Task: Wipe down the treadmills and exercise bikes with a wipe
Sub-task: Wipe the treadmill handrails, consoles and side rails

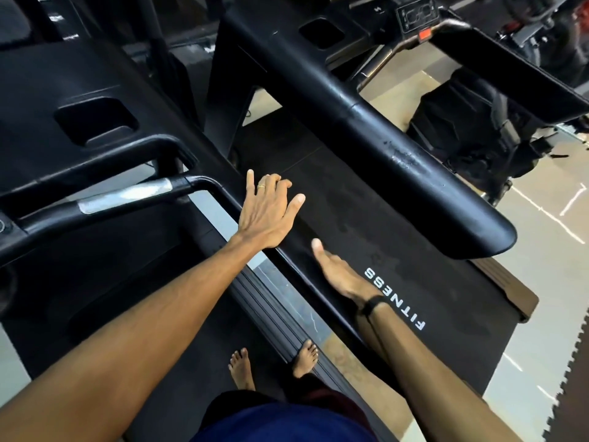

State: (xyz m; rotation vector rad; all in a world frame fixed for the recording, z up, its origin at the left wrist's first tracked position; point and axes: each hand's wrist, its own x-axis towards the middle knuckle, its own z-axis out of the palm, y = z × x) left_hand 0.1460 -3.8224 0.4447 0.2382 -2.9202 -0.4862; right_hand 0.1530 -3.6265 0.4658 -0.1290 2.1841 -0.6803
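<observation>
I look down at two black treadmills side by side. My left hand (269, 212) rests flat on the right handrail of the left treadmill (95, 122), fingers spread and straight, a ring on one finger. My right hand (334, 272) hovers edge-on over the belt of the right treadmill (398, 250), fingers straight, holding nothing. That belt carries white "FITNESS" lettering. A thick black handrail (414, 173) of the right treadmill, scuffed in the middle, runs diagonally above the belt. No wipe shows in either hand.
My bare feet (306, 362) stand on the ribbed side rail between the machines. A console with a red button (424, 35) sits at the top. Beige floor with white lines and a toothed mat edge (567, 393) lies at the right.
</observation>
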